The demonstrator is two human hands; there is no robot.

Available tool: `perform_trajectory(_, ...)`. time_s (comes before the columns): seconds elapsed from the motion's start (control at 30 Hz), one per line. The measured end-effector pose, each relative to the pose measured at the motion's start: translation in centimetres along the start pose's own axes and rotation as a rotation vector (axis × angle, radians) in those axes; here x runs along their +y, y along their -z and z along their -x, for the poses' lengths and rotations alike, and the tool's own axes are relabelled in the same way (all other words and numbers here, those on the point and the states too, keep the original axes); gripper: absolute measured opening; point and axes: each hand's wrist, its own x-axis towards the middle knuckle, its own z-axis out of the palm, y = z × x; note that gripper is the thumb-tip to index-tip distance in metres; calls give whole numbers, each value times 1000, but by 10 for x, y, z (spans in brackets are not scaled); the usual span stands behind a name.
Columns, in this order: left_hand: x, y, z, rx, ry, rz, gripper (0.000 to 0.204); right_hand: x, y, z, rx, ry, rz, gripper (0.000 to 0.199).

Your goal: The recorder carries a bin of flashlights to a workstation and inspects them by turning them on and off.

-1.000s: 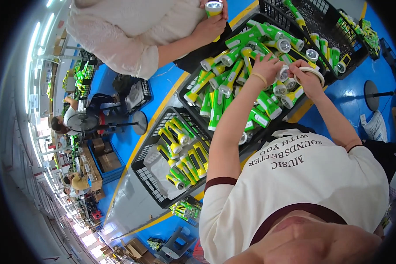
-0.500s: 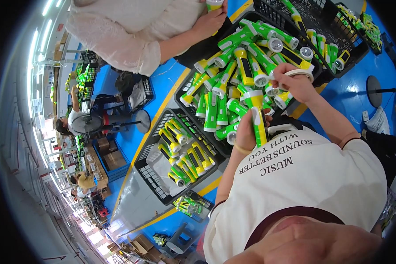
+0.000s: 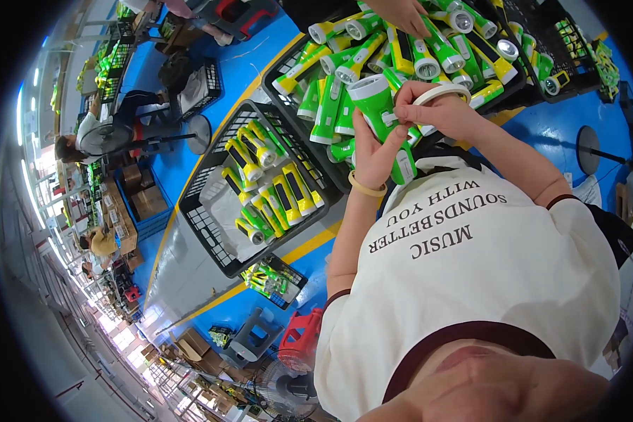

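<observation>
In my left hand [image 3: 374,156] is a green flashlight [image 3: 380,105] with a white head, tilted with its head up and away from me; its green side shows. My right hand [image 3: 439,111] is closed, thumb and fingertips pinched against the flashlight's side by a small white part. Whether those fingertips hold a small thing of their own is hidden. A white ring [image 3: 442,91] sits around the right hand. Just beyond, a heap of green and yellow flashlights [image 3: 362,60] fills a black crate [image 3: 278,70]. Another person's hand [image 3: 399,15] reaches over that heap.
To the left, a black mesh crate [image 3: 299,144] holds rows of yellow and green flashlights. Another black crate [image 3: 524,21] stands at the far right. A smaller crate [image 3: 288,285], a red stool [image 3: 301,337] and a standing fan [image 3: 285,387] are lower left.
The flashlight in my left hand has turned from its yellow side to its green side. My right hand has moved left onto it. The other person's hand has come over the heap.
</observation>
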Motion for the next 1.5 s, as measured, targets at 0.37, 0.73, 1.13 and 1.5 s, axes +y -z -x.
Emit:
perform_trajectory(0.37, -5, 17, 15, 128, -30, 285, 33, 4, -18, -12, 90, 18, 511, 24)
perform_trajectory(0.73, -23, 36, 13, 319, 286, 414, 25, 46, -28, -24, 65, 68, 332, 17)
perform_trajectory(1.13, -19, 339, 115, 1159, 326, -1166, 50, 65, 113, -38, 235, 299, 1070, 20)
perform_trajectory(1.5, -22, 183, -21, 496, -513, -1352, 30, 79, 108, -41, 221, 45, 1118, 17)
